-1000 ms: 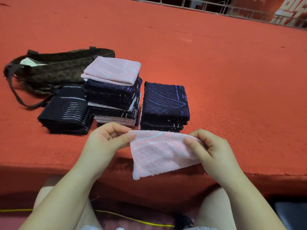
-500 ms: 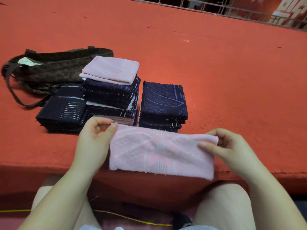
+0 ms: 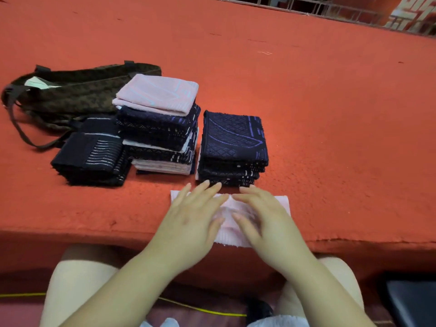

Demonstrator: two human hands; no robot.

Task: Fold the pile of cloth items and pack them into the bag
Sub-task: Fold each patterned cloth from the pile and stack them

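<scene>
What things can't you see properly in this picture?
All in the head view:
- Pink cloth: its middle is covered by the left hand and right hand, so its pattern is unclear.
- Bag: its inside is hidden by its own fabric; only a pale scrap shows at the opening.
- Middle stack: lower cloths show only their edges.
- Far top right: railing and sign are blurred and cut off by the edge.

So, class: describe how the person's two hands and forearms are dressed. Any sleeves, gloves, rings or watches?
Both the left hand and the right hand are bare: no gloves, and no rings or watch show. The forearms are uncovered too, with no sleeve reaching into view. The fingernails are short and look unpainted.
</scene>
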